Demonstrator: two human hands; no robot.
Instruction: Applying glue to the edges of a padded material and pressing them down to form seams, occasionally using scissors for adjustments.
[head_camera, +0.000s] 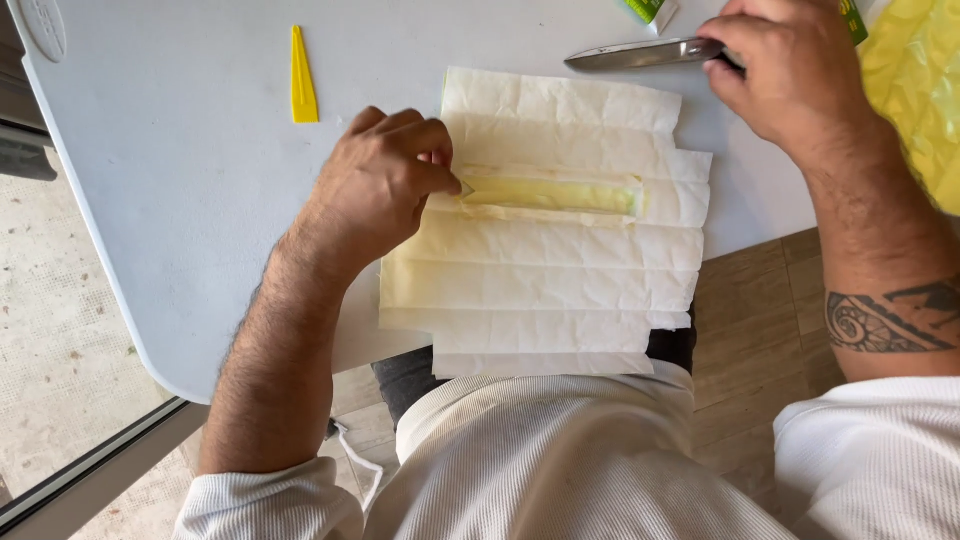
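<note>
Pleated white paper (545, 270) flat at bench (180, 180) edge, yellowish slot mid-sheet already open. Left hand (375, 190), grip pinching slot's left end. Right hand (790, 70), grip closed on knife (640, 53); other pleats uncut.

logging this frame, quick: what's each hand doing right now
Left hand: closed, pinching the end of the folded yellow strip on the pleated paper.
Right hand: closed on the scissors.

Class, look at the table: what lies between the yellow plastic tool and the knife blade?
In the head view, only bare white table lies between the yellow tool and the knife blade; the pleated paper sits just below that stretch.
</note>
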